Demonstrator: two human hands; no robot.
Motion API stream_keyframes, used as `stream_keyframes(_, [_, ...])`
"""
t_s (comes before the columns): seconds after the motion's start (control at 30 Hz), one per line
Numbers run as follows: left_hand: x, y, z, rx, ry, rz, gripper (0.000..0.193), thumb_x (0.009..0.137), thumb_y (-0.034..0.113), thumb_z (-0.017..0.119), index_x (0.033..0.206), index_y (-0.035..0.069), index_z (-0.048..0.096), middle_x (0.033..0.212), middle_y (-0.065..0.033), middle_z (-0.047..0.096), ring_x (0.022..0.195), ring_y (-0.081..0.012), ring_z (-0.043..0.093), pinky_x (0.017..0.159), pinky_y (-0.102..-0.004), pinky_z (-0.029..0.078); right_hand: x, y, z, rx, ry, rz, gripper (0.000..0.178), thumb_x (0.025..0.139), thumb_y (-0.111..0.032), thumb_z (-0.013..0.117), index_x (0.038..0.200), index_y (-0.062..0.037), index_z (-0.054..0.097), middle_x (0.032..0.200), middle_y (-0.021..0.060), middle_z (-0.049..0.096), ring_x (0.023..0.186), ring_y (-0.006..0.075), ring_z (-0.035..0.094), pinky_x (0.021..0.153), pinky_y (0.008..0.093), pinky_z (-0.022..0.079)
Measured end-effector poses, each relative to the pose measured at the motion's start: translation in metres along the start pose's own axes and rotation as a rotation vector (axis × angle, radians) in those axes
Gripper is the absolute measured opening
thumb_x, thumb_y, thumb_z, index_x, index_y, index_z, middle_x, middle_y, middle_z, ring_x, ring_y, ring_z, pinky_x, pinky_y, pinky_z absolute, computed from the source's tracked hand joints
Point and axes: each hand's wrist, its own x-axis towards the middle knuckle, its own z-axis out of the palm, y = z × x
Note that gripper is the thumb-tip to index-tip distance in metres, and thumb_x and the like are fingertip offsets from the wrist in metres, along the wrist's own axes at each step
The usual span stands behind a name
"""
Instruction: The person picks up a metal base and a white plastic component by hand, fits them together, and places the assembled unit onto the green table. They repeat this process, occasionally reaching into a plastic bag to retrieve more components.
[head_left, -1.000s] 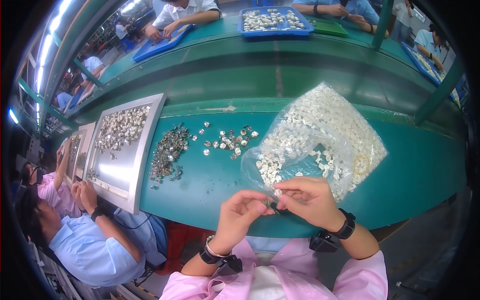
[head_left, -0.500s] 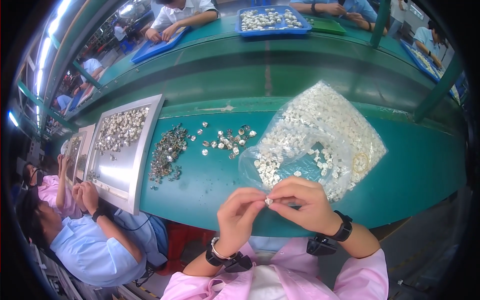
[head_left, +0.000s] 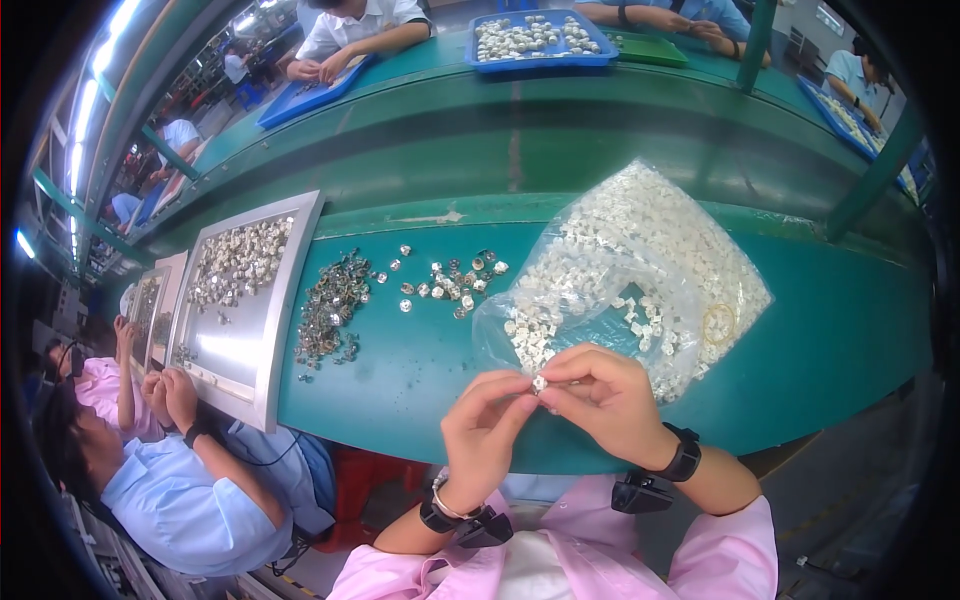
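Between the fingertips of both hands is a small white plastic part point(head_left: 540, 383), pinched just above the bench's near edge. My left hand point(head_left: 484, 420) grips it from one side with thumb and forefinger. From the other side my right hand point(head_left: 606, 398) pinches the same part. Just beyond my fingers lies an open clear plastic bag point(head_left: 660, 250) full of similar white parts. Left of the bag are scattered small white-and-metal pieces point(head_left: 455, 285), and farther left a heap of small metal parts point(head_left: 335, 305). Fingers hide most of the held part.
A metal-framed tray point(head_left: 240, 330) with a pile of white pieces stands at the left on the green bench point(head_left: 400, 400). Beside it a co-worker in a blue shirt point(head_left: 200, 490) works. Across the bench, people handle parts by blue trays point(head_left: 540, 62). A green post point(head_left: 880, 180) rises at right.
Both hands have risen slightly with the white part still pinched between them, and the part shows a little more. The piles and the bag stay as they were.
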Motion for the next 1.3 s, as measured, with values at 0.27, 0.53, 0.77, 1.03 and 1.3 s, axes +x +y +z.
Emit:
stream_keyframes(0.27, [0.001,0.004,-0.001,0.001,0.007,-0.007,0.020,0.084,-0.008,0.058,0.104,-0.004,0.062,0.104,-0.0119,0.058,0.092,-0.0154,0.058,0.078,-0.0247,0.048,0.002,0.000,0.000,-0.171,0.006,-0.153,0.018,0.080,0.006,0.063,0.098,0.0043,0.062,0.099,0.0138,0.060,0.084,0.0147,0.065,0.069,0.0235,0.057])
stream_keyframes(0.53, [-0.003,0.007,-0.004,0.069,-0.024,0.042,0.021,0.083,-0.009,0.058,0.103,-0.002,0.065,0.103,-0.0117,0.058,0.090,-0.0149,0.058,0.074,-0.0228,0.048,0.000,-0.003,0.000,-0.205,0.026,-0.155,0.019,0.079,0.006,0.065,0.097,0.0034,0.063,0.097,0.0125,0.062,0.078,0.0130,0.065,0.067,0.0233,0.056])
stream_keyframes(0.77, [-0.004,0.005,-0.003,0.101,-0.008,0.098,0.022,0.082,-0.010,0.060,0.102,-0.002,0.065,0.103,-0.0115,0.059,0.088,-0.0146,0.058,0.071,-0.0221,0.048,0.000,-0.006,0.002,-0.216,0.039,-0.139,0.017,0.078,0.005,0.066,0.094,0.0031,0.064,0.092,0.0116,0.063,0.075,0.0124,0.065,0.066,0.0229,0.055])
stream_keyframes(1.03, [-0.002,0.008,-0.006,0.241,-0.037,0.139,0.023,0.080,-0.011,0.061,0.100,-0.001,0.066,0.097,-0.0116,0.060,0.082,-0.0147,0.059,0.068,-0.0225,0.048,0.002,-0.005,-0.004,-0.486,-0.047,-0.331,0.016,0.076,0.002,0.069,0.091,0.0044,0.064,0.089,0.0127,0.064,0.071,0.0163,0.065,0.061,0.0235,0.053])
stream_keyframes(1.3, [-0.003,0.006,-0.011,0.274,-0.007,0.099,0.022,0.079,-0.011,0.061,0.098,-0.001,0.067,0.093,-0.0115,0.061,0.080,-0.0151,0.060,0.067,-0.0229,0.047,0.000,-0.004,0.003,-0.480,-0.066,-0.339,0.017,0.076,0.001,0.068,0.092,0.0016,0.065,0.095,0.0135,0.063,0.078,0.0204,0.064,0.064,0.0265,0.052])
